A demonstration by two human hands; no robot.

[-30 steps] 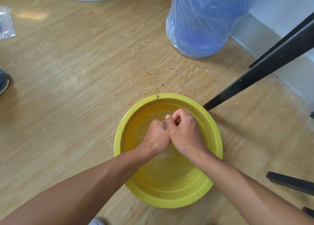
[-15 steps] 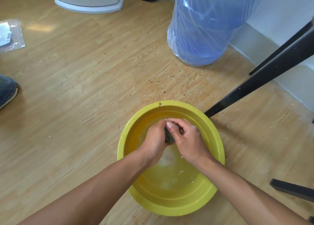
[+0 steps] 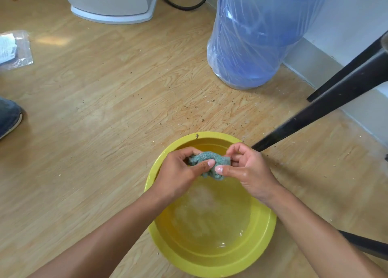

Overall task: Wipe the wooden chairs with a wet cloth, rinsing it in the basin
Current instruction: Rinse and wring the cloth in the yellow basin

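Over the round yellow plastic basin [image 3: 270, 225], the left hand [image 3: 180, 172] and right hand [image 3: 245, 168], clenched together a second ago, have drawn apart, each grip pinching the bunched teal cloth [image 3: 206, 161], probably wrung and opening for wiping

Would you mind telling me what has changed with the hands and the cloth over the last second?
The left hand and right hand were pressed together with the green cloth almost hidden between them. They have since drawn apart and opened it out, so it now shows stretched between the fingers. Both hands kept hold of it above the yellow basin, which holds cloudy water in the same spot by the black chair leg.
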